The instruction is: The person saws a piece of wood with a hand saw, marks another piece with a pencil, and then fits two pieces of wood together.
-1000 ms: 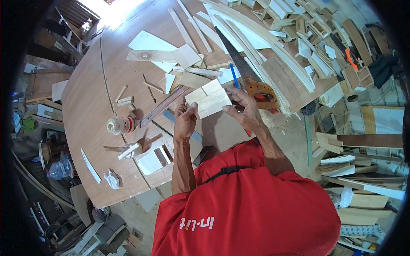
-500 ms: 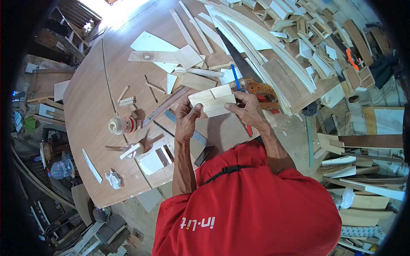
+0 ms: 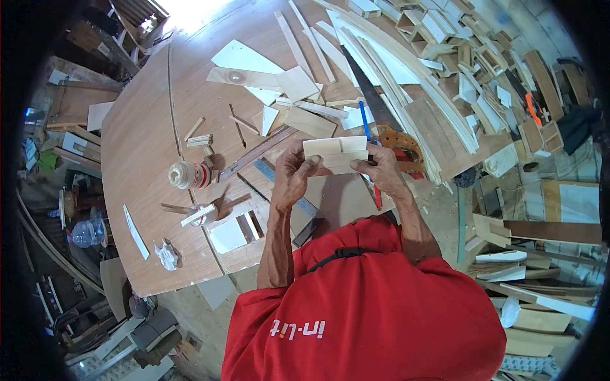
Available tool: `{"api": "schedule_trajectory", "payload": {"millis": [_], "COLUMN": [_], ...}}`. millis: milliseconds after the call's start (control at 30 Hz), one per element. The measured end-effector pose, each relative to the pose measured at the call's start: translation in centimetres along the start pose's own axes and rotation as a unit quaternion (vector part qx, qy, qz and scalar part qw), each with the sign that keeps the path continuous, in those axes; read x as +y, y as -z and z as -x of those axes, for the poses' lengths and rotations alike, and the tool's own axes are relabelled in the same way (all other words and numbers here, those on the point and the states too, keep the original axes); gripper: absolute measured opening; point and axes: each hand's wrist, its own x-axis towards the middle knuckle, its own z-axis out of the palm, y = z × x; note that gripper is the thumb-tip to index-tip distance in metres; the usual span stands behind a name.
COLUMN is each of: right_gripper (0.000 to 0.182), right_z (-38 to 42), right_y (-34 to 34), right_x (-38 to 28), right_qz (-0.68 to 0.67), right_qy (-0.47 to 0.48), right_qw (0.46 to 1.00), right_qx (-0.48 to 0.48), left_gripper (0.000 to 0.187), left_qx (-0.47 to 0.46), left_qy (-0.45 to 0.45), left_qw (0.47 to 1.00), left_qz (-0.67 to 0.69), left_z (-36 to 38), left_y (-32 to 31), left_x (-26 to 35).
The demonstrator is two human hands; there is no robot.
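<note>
A small pale wooden piece, with a raised strip across it and a short divider, is held up between both hands over the near part of the table. My left hand grips its left end, thumb on the near face. On its right end my right hand is closed, the thumb also in front. Beneath the hands lies a brown board. A handsaw with a brown handle and a blue pen are just beyond my right hand.
On the wooden table are a jar, a glue-smeared cup with sticks, a white open box, crumpled paper and a metal ruler. Long strips and wooden offcuts lie at the upper right.
The wooden piece has tilted in both hands, so its raised strip shows more edge-on. The hands and piece sit slightly farther right in view, and the tabletop has shifted with the camera.
</note>
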Motion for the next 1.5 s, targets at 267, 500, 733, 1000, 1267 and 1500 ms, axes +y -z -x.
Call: {"api": "schedule_trajectory", "payload": {"millis": [267, 500, 733, 1000, 1267, 1500], "right_gripper": [0.033, 0.033, 0.033, 0.033, 0.03, 0.029], "right_z": [0.3, 0.9, 0.7, 0.4, 0.3, -0.8], "right_y": [0.4, -0.8, -0.3, 0.5, 0.4, 0.0], "right_x": [1.5, -0.3, -0.5, 0.4, -1.4, -1.7], "right_qz": [-0.02, -0.027, 0.021, 0.068, 0.15, 0.309], "right_qy": [0.015, 0.005, -0.032, -0.039, -0.043, 0.06], "right_qw": [1.0, 0.999, 0.999, 0.996, 0.98, 0.938], "right_qx": [-0.015, 0.039, 0.009, -0.036, -0.126, -0.142], "left_gripper": [0.026, 0.025, 0.019, 0.018, 0.017, 0.026], "left_qx": [-0.011, 0.089, 0.076, 0.042, -0.287, -0.299], "left_qy": [0.01, 0.036, 0.062, 0.125, 0.152, 0.163], "left_qw": [1.0, 0.994, 0.995, 0.99, 0.901, 0.842], "left_qz": [-0.021, 0.058, 0.03, 0.057, -0.288, -0.418], "left_z": [0.4, 0.2, 0.1, 0.2, -2.6, -2.5], "left_y": [-0.9, -2.6, -0.9, 0.5, 2.1, 0.2], "left_x": [0.8, 0.8, -1.6, -1.3, 2.0, 2.9]}}
